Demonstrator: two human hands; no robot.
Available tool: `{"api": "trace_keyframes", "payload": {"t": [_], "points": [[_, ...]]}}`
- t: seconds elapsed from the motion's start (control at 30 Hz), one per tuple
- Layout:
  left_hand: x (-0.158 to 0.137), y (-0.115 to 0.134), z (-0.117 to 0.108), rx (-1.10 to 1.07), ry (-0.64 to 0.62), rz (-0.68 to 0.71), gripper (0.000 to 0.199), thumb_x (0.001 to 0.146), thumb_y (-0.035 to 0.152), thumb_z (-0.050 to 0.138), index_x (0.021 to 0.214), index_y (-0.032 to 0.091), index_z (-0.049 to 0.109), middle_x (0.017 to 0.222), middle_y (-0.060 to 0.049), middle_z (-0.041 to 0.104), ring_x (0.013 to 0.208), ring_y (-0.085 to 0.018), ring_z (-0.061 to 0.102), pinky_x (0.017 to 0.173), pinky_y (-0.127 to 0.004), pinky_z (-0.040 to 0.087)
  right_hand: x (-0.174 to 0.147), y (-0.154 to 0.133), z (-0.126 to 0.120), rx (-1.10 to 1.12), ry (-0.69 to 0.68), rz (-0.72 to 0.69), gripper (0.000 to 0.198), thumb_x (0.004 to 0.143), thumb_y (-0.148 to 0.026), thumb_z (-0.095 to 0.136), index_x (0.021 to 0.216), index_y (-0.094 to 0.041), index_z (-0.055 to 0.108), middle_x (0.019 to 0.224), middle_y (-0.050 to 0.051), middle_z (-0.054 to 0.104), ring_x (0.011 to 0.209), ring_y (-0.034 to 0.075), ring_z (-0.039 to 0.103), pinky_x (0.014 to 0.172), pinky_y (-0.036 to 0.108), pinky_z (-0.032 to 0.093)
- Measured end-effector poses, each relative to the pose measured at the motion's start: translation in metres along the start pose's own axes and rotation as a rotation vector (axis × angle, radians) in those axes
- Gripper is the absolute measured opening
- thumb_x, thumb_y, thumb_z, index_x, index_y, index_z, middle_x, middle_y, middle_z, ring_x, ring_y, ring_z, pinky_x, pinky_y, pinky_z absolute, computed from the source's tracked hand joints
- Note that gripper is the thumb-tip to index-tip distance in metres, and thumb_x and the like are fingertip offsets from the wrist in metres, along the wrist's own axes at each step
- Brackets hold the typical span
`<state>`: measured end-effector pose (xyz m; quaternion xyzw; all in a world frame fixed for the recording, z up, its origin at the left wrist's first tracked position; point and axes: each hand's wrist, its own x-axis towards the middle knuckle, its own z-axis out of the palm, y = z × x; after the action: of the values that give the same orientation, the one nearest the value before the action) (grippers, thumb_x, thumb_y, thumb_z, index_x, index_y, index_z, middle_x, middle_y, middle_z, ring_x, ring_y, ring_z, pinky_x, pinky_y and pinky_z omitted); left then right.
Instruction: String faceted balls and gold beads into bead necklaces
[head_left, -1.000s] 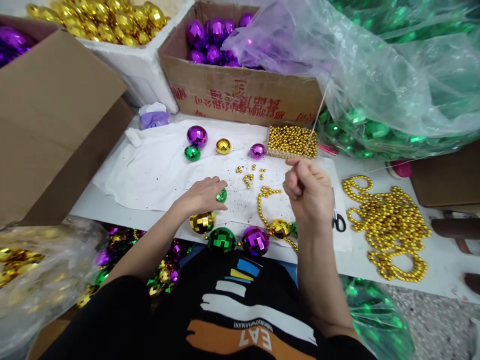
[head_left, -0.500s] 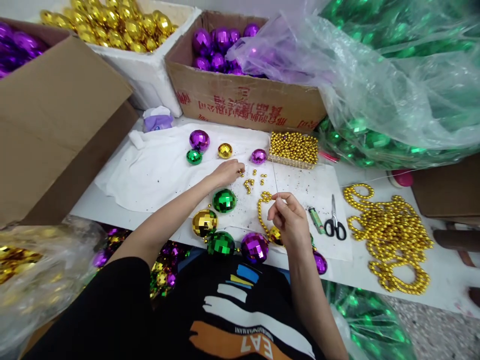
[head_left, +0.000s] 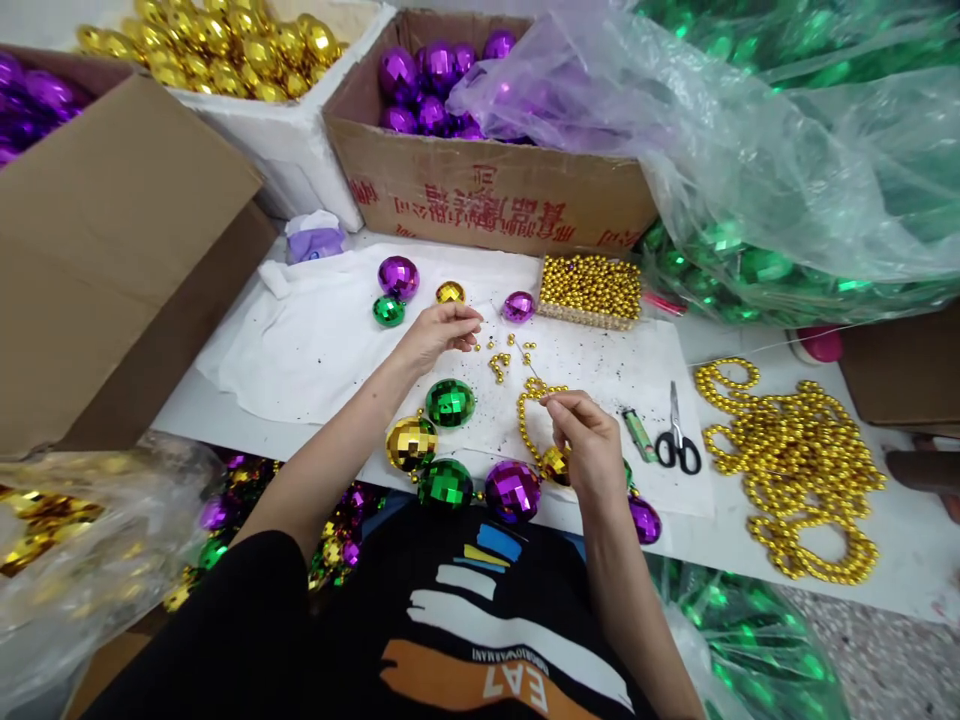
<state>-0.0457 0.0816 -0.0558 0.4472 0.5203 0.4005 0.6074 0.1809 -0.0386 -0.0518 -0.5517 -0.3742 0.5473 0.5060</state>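
A thin pale line (head_left: 527, 360), wire or thread, slants away from the right hand (head_left: 589, 435), whose thumb and forefinger pinch it while the other fingers curl in. The left hand (head_left: 435, 338) hovers ahead and to its left, fingertips drawn together; I can't tell whether anything is between them. Small round gold beads (head_left: 499, 367) lie loose between the two hands, one just below the left fingertips. Pinching the line close to its tip would probably keep it steadiest; the beads look apt to roll, so a light, exact touch seems best. Nearer the body than the left hand, large faceted balls (head_left: 513, 490) in shiny green, gold and purple curve towards the right hand. Beyond that hand sits a shallow tray (head_left: 585, 318) of similar beads; to its right, black-handled metal scissors (head_left: 679, 440) rest on a white cloth (head_left: 300, 340) spread over the white tabletop (head_left: 907, 550).
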Motion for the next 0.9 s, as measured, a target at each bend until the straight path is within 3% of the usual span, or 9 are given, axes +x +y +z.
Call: {"api": "trace_keyframes", "payload": {"t": [0.07, 0.13, 0.33, 0.7, 0.77, 0.9], "points": [[-0.015, 0.005, -0.003, -0.277, 0.028, -0.088, 0.007, 0.085, 0.013, 0.065, 0.092, 0.015, 0.066, 0.085, -0.004, 0.07, 0.068, -0.009, 0.064, 0.067, -0.023, 0.053, -0.001, 0.004, -0.002, -0.071, 0.036, -0.047, 0.019, 0.073, -0.038, 0.078, 0.077, -0.02, 0.074, 0.082, 0.0, 0.061, 0.052, 0.007, 0.04, 0.045, 0.025, 0.029], [-0.027, 0.006, -0.006, -0.42, 0.049, -0.161, 0.009, 0.088, 0.01, 0.062, 0.093, 0.015, 0.068, 0.088, -0.005, 0.072, 0.07, -0.008, 0.065, 0.069, -0.021, 0.055, -0.002, 0.007, -0.002, -0.14, 0.049, -0.098, 0.018, 0.074, -0.038, 0.078, 0.079, -0.021, 0.076, 0.079, 0.0, 0.059, 0.057, 0.01, 0.045, 0.048, 0.026, 0.033], [-0.039, -0.001, -0.007, -0.587, 0.061, -0.208, 0.018, 0.091, 0.005, 0.055, 0.095, 0.015, 0.069, 0.092, -0.005, 0.073, 0.072, -0.007, 0.067, 0.07, -0.017, 0.057, -0.009, 0.008, -0.002, -0.287, 0.041, -0.209, 0.013, 0.078, -0.034, 0.075, 0.084, -0.024, 0.079, 0.074, 0.001, 0.058, 0.074, 0.016, 0.054, 0.068, 0.032, 0.042], [-0.044, 0.001, -0.005, -0.494, 0.01, -0.192, 0.014, 0.088, 0.007, 0.06, 0.093, 0.015, 0.07, 0.089, -0.004, 0.073, 0.068, -0.007, 0.065, 0.067, -0.019, 0.055, -0.012, 0.004, 0.003, -0.32, 0.02, -0.204, 0.015, 0.078, -0.037, 0.074, 0.082, -0.023, 0.078, 0.076, 0.002, 0.058, 0.076, 0.018, 0.054, 0.069, 0.033, 0.042], [-0.046, 0.002, -0.002, -0.469, -0.063, -0.19, 0.011, 0.085, 0.009, 0.064, 0.091, 0.015, 0.07, 0.088, -0.004, 0.073, 0.068, -0.008, 0.065, 0.067, -0.021, 0.055, -0.01, 0.007, 0.007, -0.288, 0.015, -0.177, 0.016, 0.077, -0.038, 0.074, 0.081, -0.022, 0.078, 0.078, 0.003, 0.06, 0.077, 0.018, 0.055, 0.067, 0.031, 0.042], [-0.043, 0.005, 0.0, -0.29, -0.272, -0.171, 0.017, 0.082, 0.019, 0.07, 0.098, 0.016, 0.072, 0.101, -0.009, 0.074, 0.077, -0.012, 0.068, 0.074, -0.028, 0.055, -0.004, 0.015, 0.009, -0.082, 0.012, -0.03, 0.022, 0.072, -0.041, 0.078, 0.082, -0.021, 0.075, 0.079, 0.001, 0.06, 0.06, 0.011, 0.046, 0.051, 0.025, 0.034]]}}
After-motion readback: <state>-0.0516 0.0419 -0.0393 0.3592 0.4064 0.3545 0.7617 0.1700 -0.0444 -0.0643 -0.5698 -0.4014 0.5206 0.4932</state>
